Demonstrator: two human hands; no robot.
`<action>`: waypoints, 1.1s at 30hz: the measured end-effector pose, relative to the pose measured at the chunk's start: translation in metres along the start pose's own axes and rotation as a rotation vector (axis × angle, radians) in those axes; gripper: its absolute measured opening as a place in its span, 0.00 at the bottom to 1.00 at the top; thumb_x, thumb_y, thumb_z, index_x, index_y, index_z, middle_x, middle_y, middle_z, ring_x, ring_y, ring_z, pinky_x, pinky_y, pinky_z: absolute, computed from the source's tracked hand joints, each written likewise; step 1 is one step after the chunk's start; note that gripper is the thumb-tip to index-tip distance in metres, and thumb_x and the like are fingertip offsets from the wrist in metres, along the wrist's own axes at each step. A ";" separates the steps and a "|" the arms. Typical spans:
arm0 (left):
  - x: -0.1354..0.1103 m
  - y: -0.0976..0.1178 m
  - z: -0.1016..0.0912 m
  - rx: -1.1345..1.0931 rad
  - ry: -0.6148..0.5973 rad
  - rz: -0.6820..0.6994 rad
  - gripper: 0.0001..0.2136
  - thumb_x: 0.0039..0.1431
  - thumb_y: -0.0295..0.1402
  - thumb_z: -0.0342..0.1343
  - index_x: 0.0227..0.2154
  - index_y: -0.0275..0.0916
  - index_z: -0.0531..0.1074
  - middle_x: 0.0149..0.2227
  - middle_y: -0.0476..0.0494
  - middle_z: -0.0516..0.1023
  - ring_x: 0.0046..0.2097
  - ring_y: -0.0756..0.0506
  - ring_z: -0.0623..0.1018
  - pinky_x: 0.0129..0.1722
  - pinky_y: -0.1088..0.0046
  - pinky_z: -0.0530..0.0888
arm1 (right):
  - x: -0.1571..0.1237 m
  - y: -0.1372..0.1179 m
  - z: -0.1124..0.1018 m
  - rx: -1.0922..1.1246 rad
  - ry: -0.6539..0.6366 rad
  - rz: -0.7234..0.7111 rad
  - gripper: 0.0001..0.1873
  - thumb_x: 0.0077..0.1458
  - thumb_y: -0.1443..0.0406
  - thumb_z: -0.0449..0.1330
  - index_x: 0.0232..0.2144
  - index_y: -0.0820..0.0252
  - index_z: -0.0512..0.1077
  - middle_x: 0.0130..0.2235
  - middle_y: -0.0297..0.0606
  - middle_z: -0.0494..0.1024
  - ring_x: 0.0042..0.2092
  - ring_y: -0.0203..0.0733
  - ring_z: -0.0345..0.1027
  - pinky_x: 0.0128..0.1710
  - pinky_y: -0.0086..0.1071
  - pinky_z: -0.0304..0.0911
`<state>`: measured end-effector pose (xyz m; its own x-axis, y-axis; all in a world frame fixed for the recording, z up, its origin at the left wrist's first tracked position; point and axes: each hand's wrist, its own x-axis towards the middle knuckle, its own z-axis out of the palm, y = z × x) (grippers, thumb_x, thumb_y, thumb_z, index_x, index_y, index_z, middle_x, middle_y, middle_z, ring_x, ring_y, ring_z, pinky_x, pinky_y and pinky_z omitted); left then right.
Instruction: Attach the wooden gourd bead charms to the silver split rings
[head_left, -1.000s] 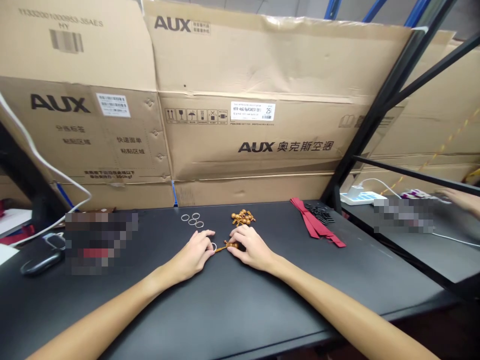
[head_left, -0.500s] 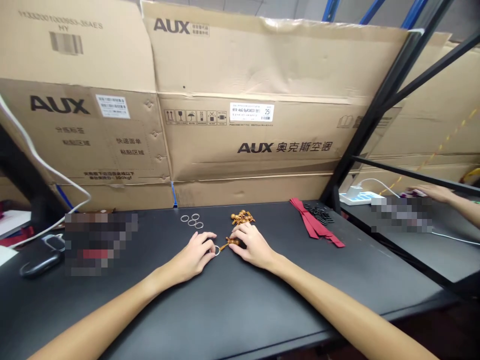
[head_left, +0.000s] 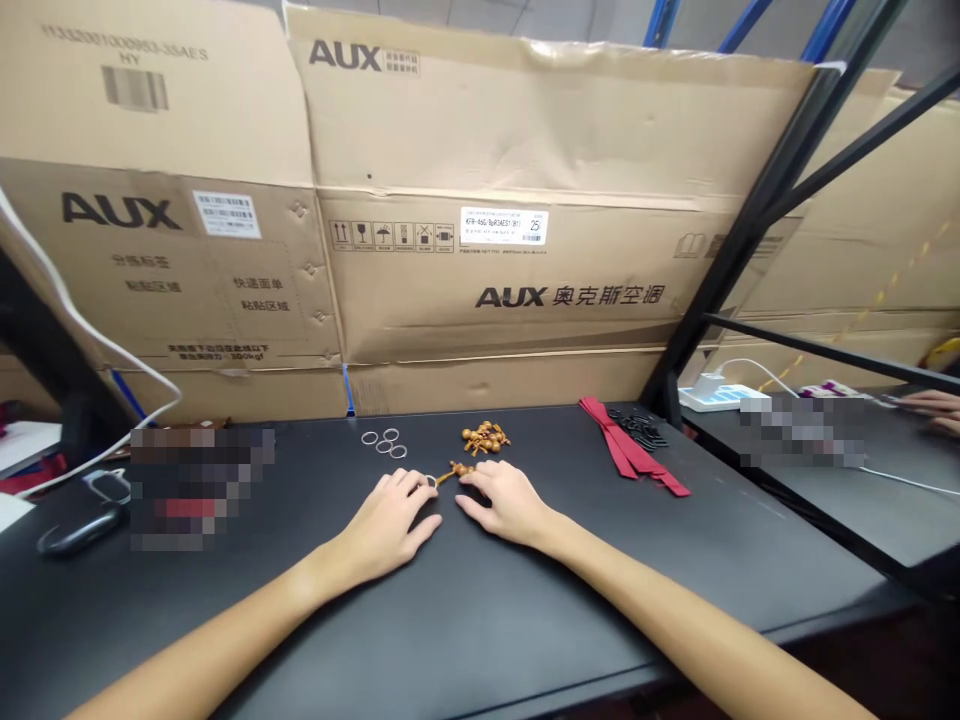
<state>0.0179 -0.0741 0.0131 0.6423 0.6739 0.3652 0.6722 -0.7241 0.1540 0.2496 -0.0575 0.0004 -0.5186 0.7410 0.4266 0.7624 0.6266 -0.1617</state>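
My left hand lies flat on the black table with its fingers stretched out, the fingertips at a small metal ring. My right hand also rests flat with its fingers apart, the fingertips just short of a small wooden gourd pendant. The pendant and the ring lie joined between the two hands. Neither hand grips anything.
Behind the hands lie loose metal rings and a pile of wooden gourds. Red ribbons and black parts lie at the right. A dark mouse sits far left. Another person's hand rests on the neighbouring table. Cardboard boxes stand behind.
Both hands have let go of the pendant and ring and flattened on the table. The pendant and ring now lie a little farther back. The other person's hand drew back to the right.
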 end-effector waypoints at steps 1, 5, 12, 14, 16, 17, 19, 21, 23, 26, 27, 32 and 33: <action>0.000 -0.003 0.002 0.008 -0.004 -0.033 0.13 0.64 0.40 0.49 0.47 0.40 0.70 0.50 0.40 0.72 0.50 0.39 0.71 0.49 0.59 0.68 | 0.002 0.001 0.000 -0.020 0.007 0.035 0.16 0.59 0.57 0.56 0.43 0.60 0.73 0.37 0.42 0.75 0.37 0.42 0.68 0.39 0.34 0.61; -0.001 -0.016 0.007 -0.015 -0.036 -0.085 0.23 0.64 0.46 0.48 0.58 0.40 0.62 0.62 0.37 0.61 0.61 0.36 0.63 0.57 0.56 0.64 | 0.004 0.007 0.001 -0.034 0.009 0.075 0.21 0.60 0.54 0.55 0.49 0.62 0.70 0.43 0.45 0.72 0.43 0.46 0.66 0.44 0.38 0.64; -0.001 -0.012 0.004 -0.021 -0.026 -0.121 0.19 0.63 0.45 0.49 0.50 0.38 0.69 0.55 0.37 0.69 0.56 0.37 0.70 0.56 0.57 0.67 | -0.001 0.007 0.000 -0.006 -0.013 0.065 0.18 0.60 0.54 0.55 0.46 0.59 0.72 0.44 0.45 0.71 0.45 0.47 0.65 0.46 0.41 0.63; 0.002 -0.014 0.002 -0.027 -0.062 -0.090 0.21 0.63 0.46 0.49 0.51 0.38 0.69 0.56 0.37 0.69 0.58 0.37 0.68 0.58 0.57 0.65 | 0.000 0.005 -0.001 0.006 -0.021 0.059 0.19 0.60 0.54 0.55 0.47 0.59 0.72 0.45 0.45 0.71 0.48 0.48 0.65 0.47 0.42 0.63; 0.005 -0.018 0.001 -0.032 -0.105 -0.070 0.24 0.63 0.49 0.48 0.54 0.38 0.67 0.60 0.37 0.66 0.61 0.37 0.64 0.61 0.57 0.62 | 0.000 0.003 -0.004 0.037 -0.039 0.051 0.21 0.60 0.52 0.55 0.49 0.58 0.71 0.49 0.46 0.71 0.51 0.49 0.64 0.50 0.43 0.61; 0.007 -0.021 0.001 -0.034 -0.130 -0.066 0.26 0.62 0.51 0.47 0.56 0.38 0.66 0.62 0.37 0.64 0.63 0.37 0.63 0.62 0.57 0.61 | 0.000 0.003 -0.005 0.059 -0.057 0.045 0.22 0.60 0.51 0.55 0.50 0.58 0.71 0.52 0.46 0.70 0.54 0.49 0.62 0.53 0.44 0.59; 0.008 -0.025 0.001 -0.034 -0.177 -0.058 0.29 0.62 0.53 0.45 0.59 0.38 0.63 0.64 0.37 0.60 0.65 0.37 0.59 0.63 0.57 0.58 | 0.000 0.002 -0.007 0.103 -0.125 0.033 0.28 0.58 0.48 0.55 0.55 0.57 0.67 0.58 0.47 0.65 0.59 0.51 0.58 0.58 0.47 0.55; 0.007 -0.027 0.000 -0.029 -0.217 -0.048 0.31 0.62 0.54 0.44 0.61 0.38 0.59 0.66 0.38 0.56 0.66 0.37 0.56 0.64 0.56 0.55 | -0.002 0.002 -0.010 0.134 -0.219 0.024 0.36 0.56 0.44 0.54 0.60 0.57 0.62 0.64 0.47 0.57 0.64 0.54 0.50 0.62 0.49 0.48; 0.005 -0.027 -0.001 -0.024 -0.250 -0.036 0.32 0.63 0.54 0.43 0.63 0.38 0.57 0.67 0.38 0.52 0.67 0.38 0.54 0.65 0.56 0.52 | -0.004 0.002 -0.011 0.151 -0.297 0.012 0.41 0.55 0.41 0.52 0.63 0.56 0.56 0.67 0.44 0.50 0.67 0.55 0.42 0.65 0.50 0.42; 0.001 -0.024 -0.003 -0.022 -0.254 -0.030 0.33 0.62 0.54 0.44 0.63 0.39 0.56 0.67 0.38 0.52 0.67 0.38 0.53 0.65 0.56 0.51 | -0.006 0.003 -0.012 0.161 -0.330 -0.001 0.43 0.55 0.41 0.51 0.65 0.55 0.51 0.68 0.42 0.45 0.68 0.52 0.37 0.66 0.49 0.37; 0.000 -0.024 -0.004 -0.022 -0.247 -0.030 0.32 0.62 0.54 0.44 0.63 0.39 0.57 0.67 0.38 0.52 0.67 0.38 0.53 0.65 0.56 0.51 | -0.006 0.003 -0.012 0.161 -0.332 -0.003 0.43 0.55 0.41 0.51 0.65 0.55 0.51 0.68 0.42 0.45 0.68 0.52 0.36 0.67 0.49 0.37; -0.007 -0.026 -0.001 -0.028 -0.213 -0.017 0.30 0.63 0.53 0.45 0.63 0.42 0.57 0.66 0.40 0.53 0.67 0.38 0.54 0.65 0.56 0.53 | -0.007 0.007 -0.012 0.166 -0.331 -0.005 0.40 0.57 0.42 0.52 0.65 0.51 0.50 0.68 0.39 0.46 0.68 0.51 0.36 0.67 0.50 0.36; -0.009 -0.026 0.000 -0.033 -0.204 -0.009 0.30 0.63 0.52 0.46 0.63 0.43 0.57 0.66 0.41 0.54 0.67 0.38 0.55 0.65 0.56 0.53 | -0.007 0.009 -0.013 0.167 -0.326 -0.005 0.40 0.57 0.43 0.52 0.65 0.51 0.51 0.68 0.39 0.46 0.68 0.51 0.36 0.67 0.50 0.36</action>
<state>-0.0052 -0.0608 0.0057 0.6997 0.6937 0.1711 0.6679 -0.7201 0.1880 0.2646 -0.0600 0.0074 -0.6383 0.7593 0.1262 0.7001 0.6409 -0.3148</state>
